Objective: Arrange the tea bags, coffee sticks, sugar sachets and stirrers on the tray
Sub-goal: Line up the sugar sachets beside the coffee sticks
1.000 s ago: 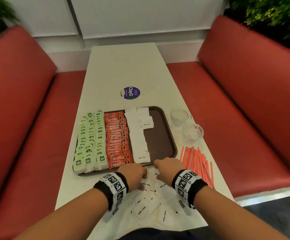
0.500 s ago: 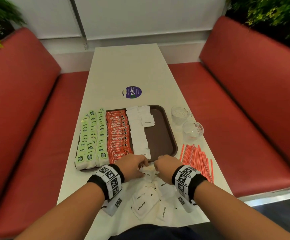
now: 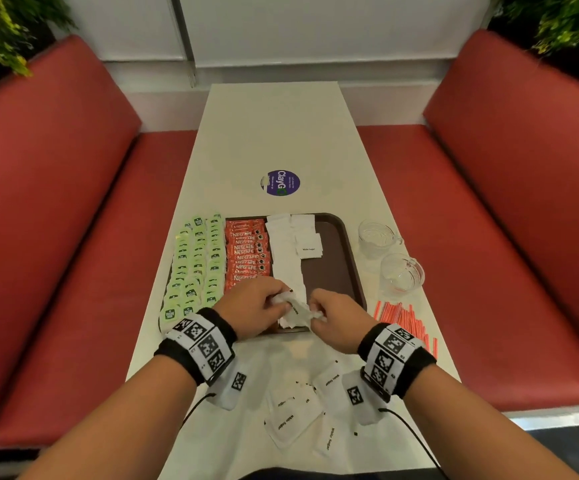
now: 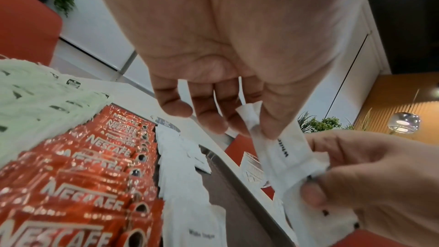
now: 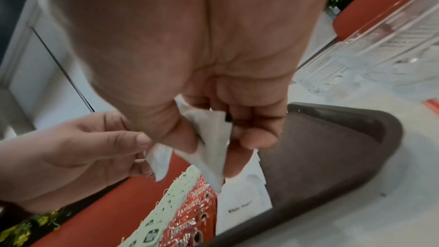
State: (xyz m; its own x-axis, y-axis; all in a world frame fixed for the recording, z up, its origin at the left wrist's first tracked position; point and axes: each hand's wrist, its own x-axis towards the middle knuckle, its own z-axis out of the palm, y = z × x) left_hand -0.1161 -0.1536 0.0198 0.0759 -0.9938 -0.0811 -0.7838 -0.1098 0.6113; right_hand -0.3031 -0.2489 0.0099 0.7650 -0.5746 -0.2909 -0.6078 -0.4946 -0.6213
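Both hands hold white paper sugar sachets
Left hand and right hand pinch them over the dark brown plastic tray

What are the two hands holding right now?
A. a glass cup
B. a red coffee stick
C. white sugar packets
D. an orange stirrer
C: the left hand and the right hand both pinch a small bunch of white sugar packets above the near edge of the tray; the wrist view shows the word "White" printed on one.
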